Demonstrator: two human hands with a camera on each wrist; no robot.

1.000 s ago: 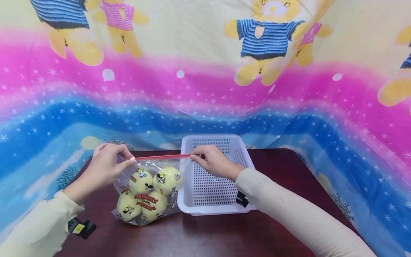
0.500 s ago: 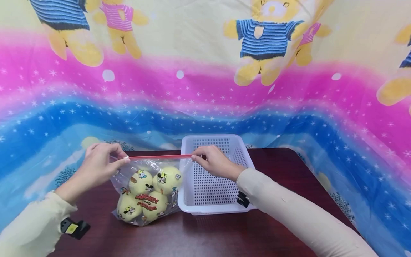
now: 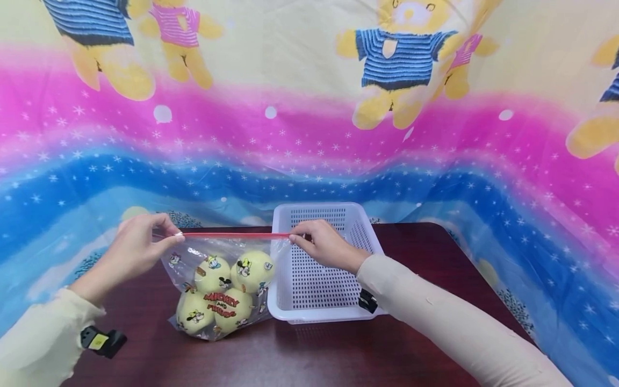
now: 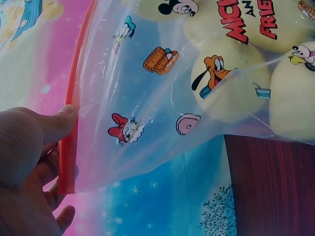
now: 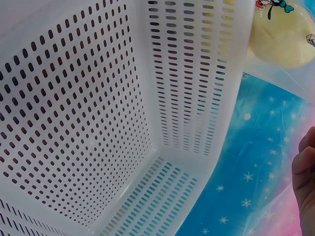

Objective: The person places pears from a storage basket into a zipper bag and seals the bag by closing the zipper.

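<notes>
A clear zip bag (image 3: 193,258) with cartoon prints and a red zip strip (image 3: 237,235) stands upright on the table, holding several pale yellow balls (image 3: 251,271). My left hand (image 3: 140,247) pinches the strip's left end between thumb and fingers; the left wrist view shows the thumb (image 4: 61,120) pressed on the red strip. At the other end, my right hand (image 3: 324,244) pinches the bag's top corner, above the basket's left side. The strip is stretched straight between both hands. In the right wrist view only part of the right hand (image 5: 305,182) shows at the edge.
A white perforated plastic basket (image 3: 278,301) stands right of the bag, its rim close against it, with nothing seen inside. Both lie on a dark reddish-brown table (image 3: 425,333). A printed bear curtain (image 3: 309,145) hangs behind and around the table.
My left hand has moved left along the top of the bag, and the red strip between the hands shows longer. The right hand, the balls and the basket have barely moved.
</notes>
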